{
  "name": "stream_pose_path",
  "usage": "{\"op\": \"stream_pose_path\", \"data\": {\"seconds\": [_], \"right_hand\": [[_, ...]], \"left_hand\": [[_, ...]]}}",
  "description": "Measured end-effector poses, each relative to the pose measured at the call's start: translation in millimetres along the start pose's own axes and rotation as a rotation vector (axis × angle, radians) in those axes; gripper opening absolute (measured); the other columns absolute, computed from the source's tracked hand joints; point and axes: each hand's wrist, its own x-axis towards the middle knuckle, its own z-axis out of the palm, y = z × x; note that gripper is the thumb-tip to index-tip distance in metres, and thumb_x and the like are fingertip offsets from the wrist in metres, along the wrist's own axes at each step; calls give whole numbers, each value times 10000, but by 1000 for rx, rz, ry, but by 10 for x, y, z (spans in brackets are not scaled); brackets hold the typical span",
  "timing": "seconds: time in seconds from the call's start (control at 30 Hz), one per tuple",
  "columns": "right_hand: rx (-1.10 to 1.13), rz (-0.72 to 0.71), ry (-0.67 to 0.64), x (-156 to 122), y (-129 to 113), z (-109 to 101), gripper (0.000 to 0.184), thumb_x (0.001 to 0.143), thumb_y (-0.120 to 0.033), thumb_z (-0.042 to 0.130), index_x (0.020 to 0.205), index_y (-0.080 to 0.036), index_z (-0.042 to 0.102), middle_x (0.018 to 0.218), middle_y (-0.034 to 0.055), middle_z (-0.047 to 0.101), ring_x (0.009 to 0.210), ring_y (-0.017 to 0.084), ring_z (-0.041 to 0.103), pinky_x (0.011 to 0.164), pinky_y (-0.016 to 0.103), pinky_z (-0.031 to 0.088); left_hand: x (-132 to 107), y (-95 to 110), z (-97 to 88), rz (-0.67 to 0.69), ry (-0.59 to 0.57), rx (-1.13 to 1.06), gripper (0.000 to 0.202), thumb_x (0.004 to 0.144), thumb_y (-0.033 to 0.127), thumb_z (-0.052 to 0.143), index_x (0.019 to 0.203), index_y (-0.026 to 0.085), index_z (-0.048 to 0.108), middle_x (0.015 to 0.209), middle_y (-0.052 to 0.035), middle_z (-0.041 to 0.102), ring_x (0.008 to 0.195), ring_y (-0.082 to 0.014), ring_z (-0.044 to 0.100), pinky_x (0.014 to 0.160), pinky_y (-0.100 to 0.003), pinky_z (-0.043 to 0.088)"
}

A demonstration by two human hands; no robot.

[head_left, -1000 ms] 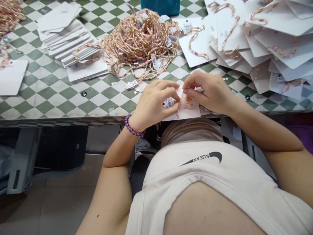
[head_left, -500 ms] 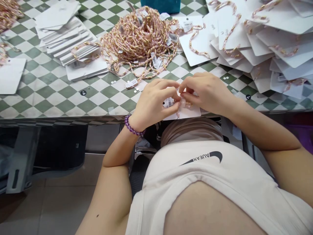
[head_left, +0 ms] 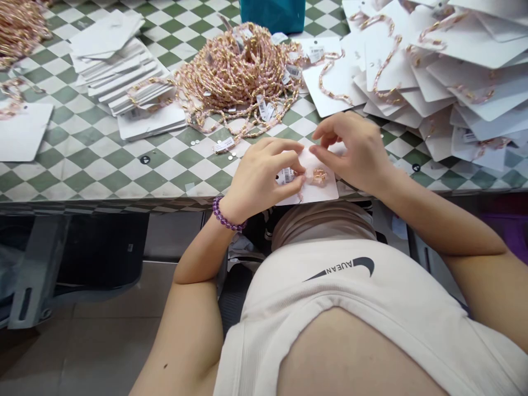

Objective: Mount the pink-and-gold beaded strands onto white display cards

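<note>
Under my hands, at the table's front edge, lies a white card [head_left: 325, 191] with a barcode tag [head_left: 287, 175] and a pink and gold beaded strand [head_left: 319, 176] on it. My left hand [head_left: 268, 169], wearing a purple bead bracelet [head_left: 226, 215], rests over the card's left part. Its thumb and index finger pinch the strand near the middle of the card. Just above the card's right side is my right hand [head_left: 355, 144], with thumb and index finger apart and nothing visible between them.
A heap of pink and gold beaded strands [head_left: 239, 74] lies behind my hands. White cards are stacked [head_left: 119, 71] to its left. Several cards with strands [head_left: 478, 80] overlap at the right. A teal container [head_left: 272, 15] stands at the back. Small white dots [head_left: 231, 156] lie nearby.
My right hand has lifted up and right off the card, and its thumb and index finger have parted. More of the strand on the card now shows. My left hand stays in place.
</note>
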Motion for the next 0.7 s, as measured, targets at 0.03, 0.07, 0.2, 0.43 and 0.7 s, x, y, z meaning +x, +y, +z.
{"op": "stream_pose_path", "data": {"seconds": [0.03, 0.07, 0.2, 0.43, 0.7], "right_hand": [[-17, -4, 46, -50, -41, -18, 209, 956, -327, 536, 1090, -198, 630, 909, 58, 715, 901, 222, 651, 830, 367, 497], [-27, -21, 69, -104, -81, -34, 236, 973, -335, 516, 1131, -197, 624, 991, 75, 725, 1001, 240, 652, 907, 395, 495], [-116, -120, 5, -304, -177, -33, 351, 989, -355, 511, 1285, -177, 575, 1172, 105, 712, 1257, 287, 585, 1070, 475, 440], [-310, -258, 78, -406, -198, 65, 349, 1008, -269, 481, 1306, -126, 593, 1198, 110, 709, 1251, 250, 598, 1122, 429, 403], [-313, -183, 56, -455, -248, 61, 323, 1000, -257, 517, 1277, -196, 672, 1195, 40, 723, 1243, 260, 565, 1044, 425, 423]], "left_hand": [[0, 0, 0, 6, 2, 0, 77, 889, 254, 614, 831, 233, 659, 1251, -34, 688, 1143, -241, 616, 1048, -443, 446], [-1, -1, 1, 13, 7, -1, 78, 889, 254, 617, 828, 230, 659, 1246, -34, 690, 1138, -236, 619, 1045, -435, 449], [-6, -3, 8, 26, 26, -1, 91, 893, 254, 619, 819, 219, 657, 1233, -43, 698, 1133, -233, 626, 1045, -434, 455], [-18, -6, 8, 34, 70, -28, 61, 872, 241, 650, 865, 191, 684, 1207, -79, 720, 1111, -224, 664, 1027, -404, 491], [-35, 3, -1, 51, 91, -49, 119, 874, 298, 681, 921, 190, 701, 1229, -96, 717, 1139, -223, 670, 1044, -402, 507]]}}
